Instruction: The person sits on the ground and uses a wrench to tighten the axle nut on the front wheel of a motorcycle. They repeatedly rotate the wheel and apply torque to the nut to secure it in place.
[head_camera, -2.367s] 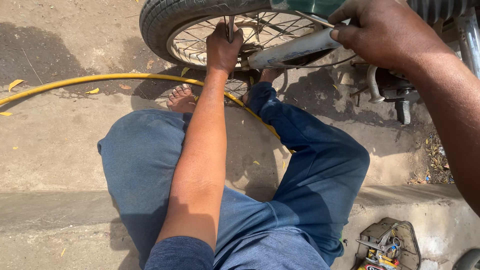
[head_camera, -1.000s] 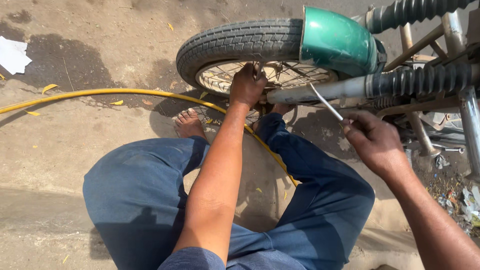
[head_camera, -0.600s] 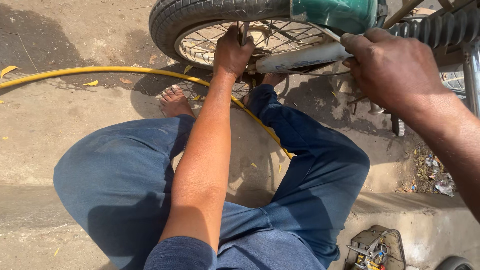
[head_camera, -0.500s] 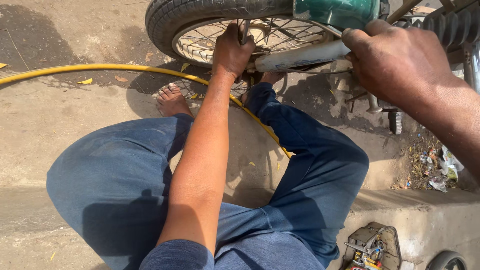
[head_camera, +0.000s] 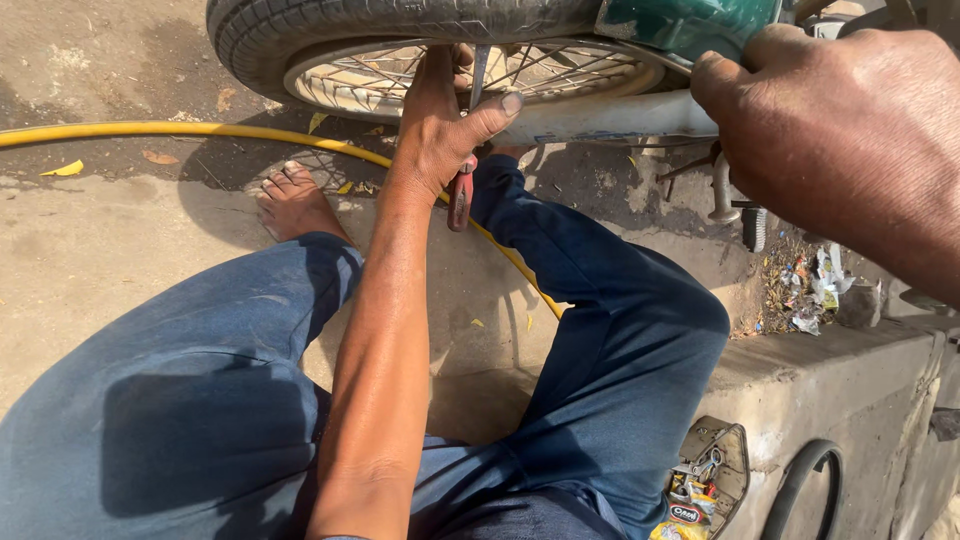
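Observation:
My left hand (head_camera: 445, 125) grips a tool with a red handle (head_camera: 461, 200) and a metal shaft that reaches up into the spokes of a motorcycle wheel (head_camera: 400, 40). The thumb rests against the chrome exhaust pipe (head_camera: 610, 115). My right hand (head_camera: 850, 130) is large and close to the camera at the upper right, closed around the pipe's far end near the green mudguard (head_camera: 680, 22). What lies under its palm is hidden. I sit on the ground in blue trousers, with my bare foot (head_camera: 295, 200) beside the tyre.
A yellow hose (head_camera: 190, 130) runs across the concrete under my leg. A low concrete step (head_camera: 830, 370) is at the right, with litter (head_camera: 810, 290) on it. A small open box of parts (head_camera: 705, 480) and a black rubber loop (head_camera: 800, 485) sit at the bottom right.
The view has closed in on the wheel. Over the last second my right hand rose from below the pipe, where it held a thin metal rod, up onto the pipe. My left hand stayed at the spokes.

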